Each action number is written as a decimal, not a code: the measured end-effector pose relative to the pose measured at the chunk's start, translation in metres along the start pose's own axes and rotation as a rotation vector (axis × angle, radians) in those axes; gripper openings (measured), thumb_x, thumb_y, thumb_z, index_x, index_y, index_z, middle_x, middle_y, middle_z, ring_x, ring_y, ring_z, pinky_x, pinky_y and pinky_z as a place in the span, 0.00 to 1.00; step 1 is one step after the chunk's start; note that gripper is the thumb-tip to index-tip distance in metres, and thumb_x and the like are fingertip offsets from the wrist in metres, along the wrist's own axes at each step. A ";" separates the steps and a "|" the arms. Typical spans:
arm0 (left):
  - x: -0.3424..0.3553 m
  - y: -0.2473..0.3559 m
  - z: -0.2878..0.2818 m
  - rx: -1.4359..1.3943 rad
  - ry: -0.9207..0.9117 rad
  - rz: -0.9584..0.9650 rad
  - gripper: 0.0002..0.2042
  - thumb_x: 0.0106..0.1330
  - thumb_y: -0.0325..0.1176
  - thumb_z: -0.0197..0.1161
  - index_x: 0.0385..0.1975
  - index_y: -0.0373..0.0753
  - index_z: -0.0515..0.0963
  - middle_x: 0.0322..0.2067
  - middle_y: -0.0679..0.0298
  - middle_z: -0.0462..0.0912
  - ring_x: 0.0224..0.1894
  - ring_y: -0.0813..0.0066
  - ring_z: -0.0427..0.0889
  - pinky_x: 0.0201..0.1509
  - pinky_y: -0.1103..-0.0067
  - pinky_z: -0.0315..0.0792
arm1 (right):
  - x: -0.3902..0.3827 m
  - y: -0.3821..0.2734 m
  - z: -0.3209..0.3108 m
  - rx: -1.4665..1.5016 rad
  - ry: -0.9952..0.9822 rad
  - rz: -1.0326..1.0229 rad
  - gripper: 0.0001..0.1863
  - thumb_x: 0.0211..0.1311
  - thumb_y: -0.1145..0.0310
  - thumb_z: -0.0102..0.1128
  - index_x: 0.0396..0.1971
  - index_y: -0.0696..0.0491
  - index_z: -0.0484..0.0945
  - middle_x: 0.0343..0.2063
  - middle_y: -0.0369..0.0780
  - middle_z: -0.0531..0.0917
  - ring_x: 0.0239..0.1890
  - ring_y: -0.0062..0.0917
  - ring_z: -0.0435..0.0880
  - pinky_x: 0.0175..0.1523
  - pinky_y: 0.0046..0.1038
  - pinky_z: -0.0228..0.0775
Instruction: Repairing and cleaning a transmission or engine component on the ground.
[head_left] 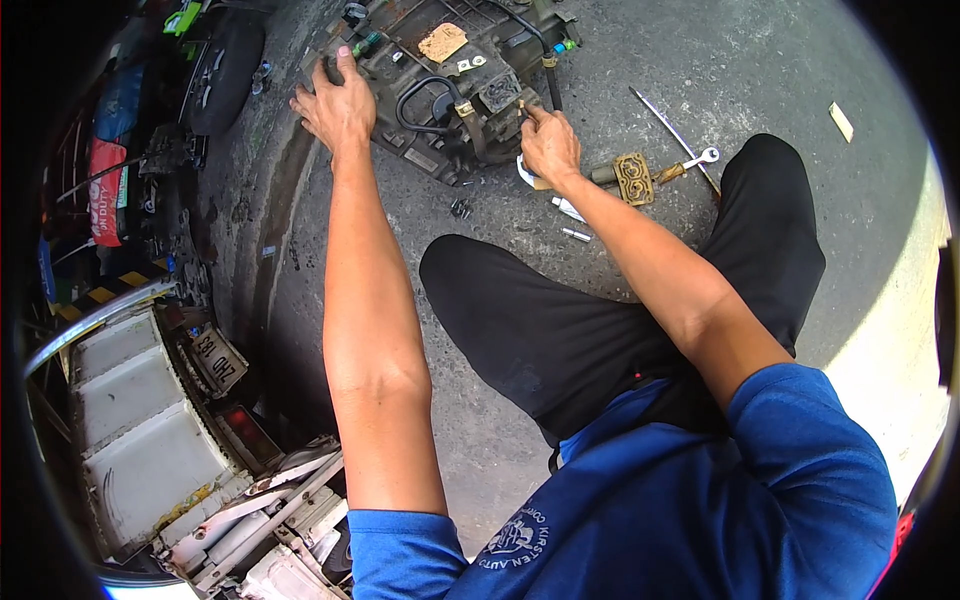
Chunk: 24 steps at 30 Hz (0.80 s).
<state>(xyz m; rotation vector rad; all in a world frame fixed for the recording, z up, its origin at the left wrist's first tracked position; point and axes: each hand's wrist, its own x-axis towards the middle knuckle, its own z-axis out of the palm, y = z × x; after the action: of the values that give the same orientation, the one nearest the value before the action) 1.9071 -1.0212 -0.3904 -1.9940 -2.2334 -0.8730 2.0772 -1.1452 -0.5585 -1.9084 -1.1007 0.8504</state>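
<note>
A large grimy metal housing (430, 90) with black hoses, which looks like a vehicle transmission or engine part, lies on the ground ahead of me. My left hand (342, 108) rests at its left edge, fingers spread, thumb toward a green fitting. At the near right side of the housing is my right hand (550, 148). Its fingers are drawn together against the part, and whatever sits between them is too small to make out. A dark hose (473, 128) runs just left of those fingers. On top of the housing lies a tan flat piece (443, 42).
Right of my right hand lie a brass-coloured plate (634, 180), a ring-ended wrench (706, 156) and a long thin metal rod (665, 120). A small silver socket (576, 235) and dark bolts (460, 208) are nearer me. White vehicle panels (150, 430) stand at left.
</note>
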 end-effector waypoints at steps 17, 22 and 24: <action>0.000 0.000 0.001 -0.022 -0.028 0.001 0.37 0.68 0.67 0.42 0.68 0.44 0.66 0.70 0.39 0.53 0.74 0.41 0.45 0.75 0.53 0.43 | 0.021 -0.011 0.022 0.321 -0.068 0.063 0.22 0.62 0.62 0.52 0.52 0.56 0.80 0.49 0.57 0.79 0.54 0.50 0.78 0.59 0.42 0.68; -0.001 0.003 -0.001 0.039 -0.038 -0.051 0.36 0.68 0.67 0.42 0.68 0.48 0.66 0.69 0.38 0.56 0.74 0.41 0.48 0.75 0.58 0.46 | 0.006 -0.002 0.008 0.228 -0.104 -0.013 0.19 0.61 0.61 0.53 0.49 0.47 0.84 0.51 0.50 0.80 0.54 0.47 0.79 0.60 0.41 0.68; -0.002 0.005 -0.002 0.022 -0.011 -0.023 0.36 0.68 0.67 0.42 0.68 0.48 0.66 0.69 0.38 0.56 0.74 0.41 0.47 0.75 0.58 0.46 | 0.003 0.003 0.002 0.229 -0.080 -0.015 0.19 0.61 0.61 0.53 0.49 0.47 0.84 0.50 0.50 0.81 0.53 0.46 0.79 0.60 0.40 0.69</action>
<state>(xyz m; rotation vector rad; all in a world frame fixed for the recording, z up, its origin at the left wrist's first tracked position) 1.9109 -1.0237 -0.3873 -1.9723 -2.2661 -0.8377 2.0779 -1.1427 -0.5623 -1.6873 -1.0161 1.0070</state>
